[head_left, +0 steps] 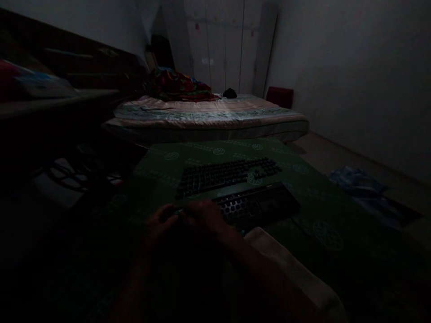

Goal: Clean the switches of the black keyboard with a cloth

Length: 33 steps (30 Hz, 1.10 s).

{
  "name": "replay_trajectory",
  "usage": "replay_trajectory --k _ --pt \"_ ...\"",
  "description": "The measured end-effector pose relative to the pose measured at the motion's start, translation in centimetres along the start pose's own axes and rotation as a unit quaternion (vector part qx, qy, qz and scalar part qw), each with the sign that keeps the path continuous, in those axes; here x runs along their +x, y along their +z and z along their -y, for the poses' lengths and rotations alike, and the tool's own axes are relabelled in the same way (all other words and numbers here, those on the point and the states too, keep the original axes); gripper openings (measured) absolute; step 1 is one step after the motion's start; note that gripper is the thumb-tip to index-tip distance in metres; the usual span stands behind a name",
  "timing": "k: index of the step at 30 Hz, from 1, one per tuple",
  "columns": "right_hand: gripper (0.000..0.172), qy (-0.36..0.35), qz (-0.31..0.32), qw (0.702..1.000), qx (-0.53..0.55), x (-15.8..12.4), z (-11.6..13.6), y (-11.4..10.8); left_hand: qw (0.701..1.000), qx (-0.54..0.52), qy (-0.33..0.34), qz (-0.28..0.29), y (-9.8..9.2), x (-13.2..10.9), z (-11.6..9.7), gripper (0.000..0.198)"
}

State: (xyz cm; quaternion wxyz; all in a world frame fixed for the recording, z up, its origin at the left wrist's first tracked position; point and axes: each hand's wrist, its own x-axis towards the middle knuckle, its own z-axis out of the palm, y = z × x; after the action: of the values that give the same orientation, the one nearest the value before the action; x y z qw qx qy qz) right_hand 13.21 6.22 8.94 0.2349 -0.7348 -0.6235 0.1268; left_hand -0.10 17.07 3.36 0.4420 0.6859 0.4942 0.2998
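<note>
A black keyboard [278, 204] lies on the green-covered table, part of its key field showing pale, bare key positions. Its left end is hidden by my hands and the dark. My left hand [156, 226] is at that end, thumb and fingers curled toward each other. Close beside it, my right hand [205, 217] is bent over the keyboard with its fingers closed and pointing left. A small pale-blue bit [178, 211] shows between the hands, too dim to name. Beyond the keyboard, loose black keycaps [218, 176] are laid out in keyboard-like rows.
A light cloth [286, 255] lies by my right forearm. The keyboard's cable [303, 226] trails right across the printed green table cover [328, 235]. Behind the table stands a bed [215, 119]; clothing [360, 184] is at the right, a shelf [60, 105] at the left.
</note>
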Motion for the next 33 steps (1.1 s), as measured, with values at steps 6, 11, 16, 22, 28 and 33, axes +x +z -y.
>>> replay_trajectory --k 6,11,16,22,28,33 --pt "0.025 0.017 -0.046 0.997 0.056 -3.0 -2.4 0.3 0.999 0.028 0.021 -0.018 0.2 0.2 0.2 0.039" --pt "0.020 0.046 -0.108 0.969 0.217 -4.7 -4.4 1.5 0.996 0.083 0.035 -0.009 0.1 0.3 0.2 0.045" --pt "0.020 0.081 -0.147 0.931 0.325 -5.3 -5.5 2.8 0.993 0.111 0.049 -0.012 0.0 0.8 0.9 0.048" --pt "0.022 0.071 -0.170 0.907 0.379 -5.9 -5.8 3.5 0.993 0.104 0.051 -0.013 0.1 0.5 0.5 0.050" --pt "0.020 0.059 -0.160 0.911 0.376 -6.1 -5.7 3.5 0.989 0.143 0.046 -0.018 0.3 0.0 -0.6 0.044" --pt "0.018 0.054 -0.149 0.920 0.359 -6.0 -5.7 3.5 0.987 0.152 0.041 -0.023 0.3 0.0 -0.8 0.043"
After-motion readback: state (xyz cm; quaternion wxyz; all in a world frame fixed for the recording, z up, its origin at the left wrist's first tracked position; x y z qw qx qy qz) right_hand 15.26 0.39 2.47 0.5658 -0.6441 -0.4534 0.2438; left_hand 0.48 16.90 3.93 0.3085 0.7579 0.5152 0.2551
